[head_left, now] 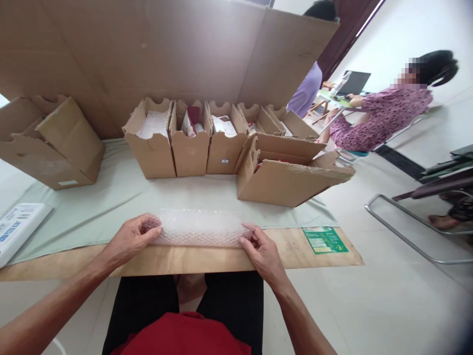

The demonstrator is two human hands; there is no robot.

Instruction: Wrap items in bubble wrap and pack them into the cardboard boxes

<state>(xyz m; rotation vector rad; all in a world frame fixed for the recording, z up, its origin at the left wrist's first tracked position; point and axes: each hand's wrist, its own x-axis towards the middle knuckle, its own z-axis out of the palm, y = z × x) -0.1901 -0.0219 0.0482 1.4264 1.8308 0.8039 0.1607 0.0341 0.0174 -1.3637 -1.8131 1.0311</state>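
Observation:
A long roll of clear bubble wrap (201, 229) lies crosswise near the front edge of the table (166, 259). My left hand (129, 239) is closed on its left end, fingers curled over the top. My right hand (260, 246) grips its right end with fingers and thumb pinched. What the wrap holds inside is hidden.
A row of open cardboard boxes (188, 140) with packets stands behind, a larger open box (284, 175) to the right, another (51, 143) at left. A tall cardboard sheet (166, 49) backs them. A white packet (18, 227) lies far left. Two people sit at back right.

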